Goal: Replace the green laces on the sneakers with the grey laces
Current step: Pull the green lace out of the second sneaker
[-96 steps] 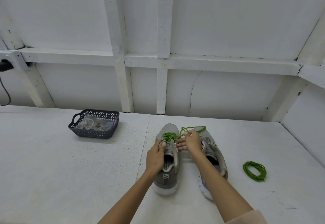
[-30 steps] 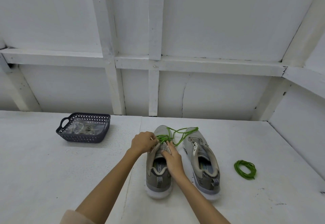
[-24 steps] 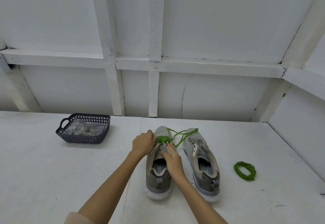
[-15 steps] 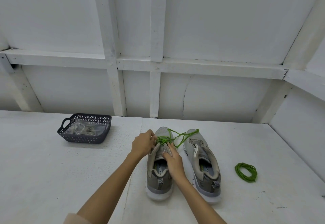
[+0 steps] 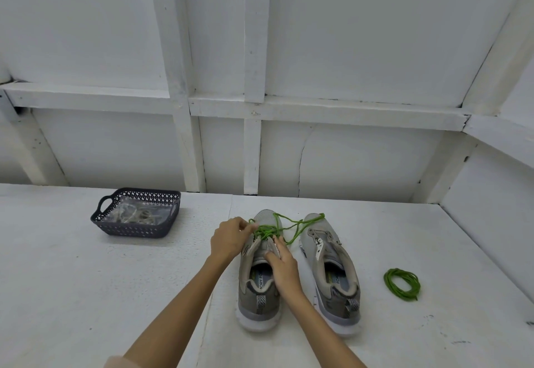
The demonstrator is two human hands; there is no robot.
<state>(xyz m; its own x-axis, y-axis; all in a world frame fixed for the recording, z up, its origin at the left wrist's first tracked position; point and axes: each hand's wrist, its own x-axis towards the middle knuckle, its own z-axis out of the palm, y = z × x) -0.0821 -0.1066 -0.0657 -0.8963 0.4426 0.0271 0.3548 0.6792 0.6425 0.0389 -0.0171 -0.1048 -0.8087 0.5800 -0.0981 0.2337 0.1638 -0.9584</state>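
Two grey sneakers stand side by side on the white table, toes pointing away from me. The left sneaker (image 5: 258, 292) still carries a green lace (image 5: 268, 230) near its toe, with loose ends trailing across to the right sneaker (image 5: 332, 269), which has no lace. My left hand (image 5: 229, 237) pinches the green lace at the left eyelets. My right hand (image 5: 284, 266) rests on the left sneaker's tongue, fingers pressing down on it. A coiled green lace (image 5: 401, 283) lies on the table to the right.
A dark perforated basket (image 5: 135, 230) at the back left holds grey laces (image 5: 134, 213) in clear wrapping. A white panelled wall rises behind the table, and a side wall closes off the right.
My right hand left the lace and settled on the left sneaker's tongue, while my left hand went up to the lace near the toe. In the last second both hands barely moved.
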